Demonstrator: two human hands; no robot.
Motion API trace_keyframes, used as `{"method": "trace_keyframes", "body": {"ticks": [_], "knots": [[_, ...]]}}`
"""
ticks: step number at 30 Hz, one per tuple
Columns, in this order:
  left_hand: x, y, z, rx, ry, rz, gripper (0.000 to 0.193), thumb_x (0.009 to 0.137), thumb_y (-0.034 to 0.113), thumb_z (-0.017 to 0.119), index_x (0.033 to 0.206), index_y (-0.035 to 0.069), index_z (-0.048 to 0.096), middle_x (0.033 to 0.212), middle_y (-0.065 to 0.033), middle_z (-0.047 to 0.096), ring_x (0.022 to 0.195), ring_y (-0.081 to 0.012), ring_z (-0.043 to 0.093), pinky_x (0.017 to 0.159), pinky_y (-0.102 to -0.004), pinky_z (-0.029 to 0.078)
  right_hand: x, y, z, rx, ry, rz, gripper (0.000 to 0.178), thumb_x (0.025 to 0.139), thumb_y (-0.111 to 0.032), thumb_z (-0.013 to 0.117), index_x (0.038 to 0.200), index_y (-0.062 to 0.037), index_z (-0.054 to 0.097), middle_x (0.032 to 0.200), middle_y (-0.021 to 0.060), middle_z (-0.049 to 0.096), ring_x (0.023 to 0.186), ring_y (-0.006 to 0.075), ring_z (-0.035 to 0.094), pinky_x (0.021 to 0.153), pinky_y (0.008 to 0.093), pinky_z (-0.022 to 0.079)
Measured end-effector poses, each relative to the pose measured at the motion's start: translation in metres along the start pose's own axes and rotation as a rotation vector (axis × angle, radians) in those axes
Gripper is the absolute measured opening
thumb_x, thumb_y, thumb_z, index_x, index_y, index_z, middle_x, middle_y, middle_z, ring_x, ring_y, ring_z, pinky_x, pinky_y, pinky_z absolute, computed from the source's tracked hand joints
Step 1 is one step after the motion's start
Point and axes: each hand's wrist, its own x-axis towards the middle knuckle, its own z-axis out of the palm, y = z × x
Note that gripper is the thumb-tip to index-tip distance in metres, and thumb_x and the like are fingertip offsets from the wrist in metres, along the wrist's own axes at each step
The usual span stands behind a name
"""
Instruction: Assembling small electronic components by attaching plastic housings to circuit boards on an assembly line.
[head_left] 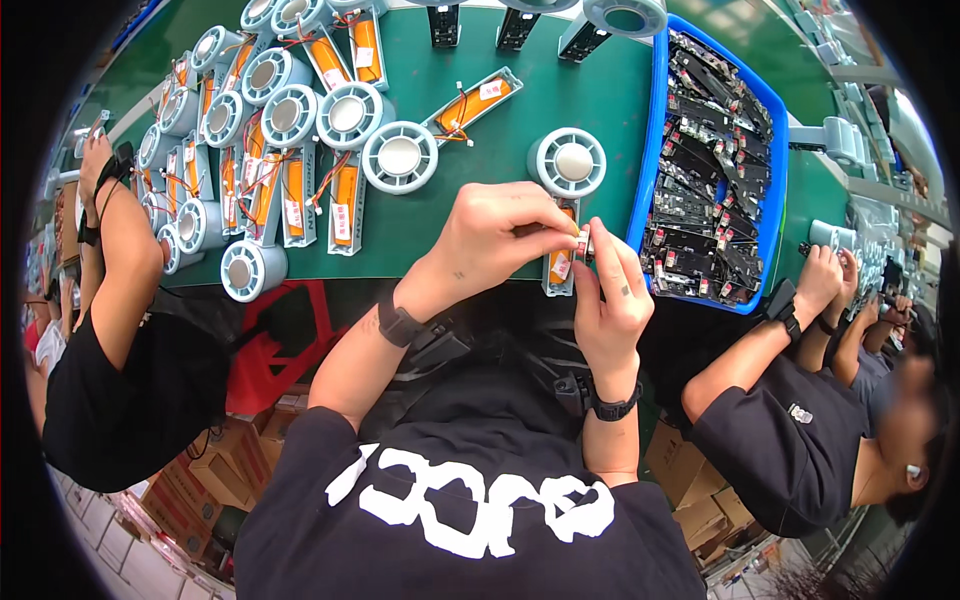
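My left hand (500, 228) and my right hand (612, 295) meet with closed fingertips over a handheld fan (568, 162). Between them they pinch a small red-and-white piece (583, 241), too small and too covered by fingers to tell its kind. The fan has a pale blue round head with a silver disc. Its opened handle points toward me and holds an orange battery (561, 262), partly hidden by my fingers. Just right of my right hand is a blue bin (652, 130) full of slim black circuit boards (708, 190) with red and white parts.
Many opened fans (290, 115) with orange batteries and loose wires crowd the green table (500, 165) at the left. More fan heads (625, 15) stand along the far edge. Co-workers' hands (825, 280) work at the right, and another person's arm (125, 250) is at the left.
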Motion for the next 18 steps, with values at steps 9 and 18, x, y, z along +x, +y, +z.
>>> {"method": "trace_keyframes", "body": {"ticks": [9, 18], "knots": [[-0.002, 0.003, -0.003, -0.216, 0.015, -0.312, 0.015, 0.078, -0.003, 0.081, 0.087, -0.003, 0.069, 0.083, -0.0083, 0.072, 0.072, -0.0122, 0.07, 0.065, -0.0231, 0.056, 0.002, -0.007, -0.003, -0.082, -0.049, 0.003, 0.043, 0.09, 0.009, 0.063, 0.132, 0.0034, 0.061, 0.112, 0.0178, 0.066, 0.094, 0.0292, 0.068, 0.08, 0.0353, 0.055], [0.0, 0.002, -0.004, -0.21, -0.019, -0.299, 0.015, 0.079, -0.002, 0.081, 0.086, -0.004, 0.068, 0.08, -0.0074, 0.072, 0.07, -0.0101, 0.069, 0.064, -0.0226, 0.056, 0.007, -0.006, -0.01, -0.072, -0.139, -0.009, 0.041, 0.09, 0.009, 0.062, 0.131, 0.0019, 0.062, 0.112, 0.018, 0.066, 0.095, 0.03, 0.068, 0.081, 0.0355, 0.055]]}}
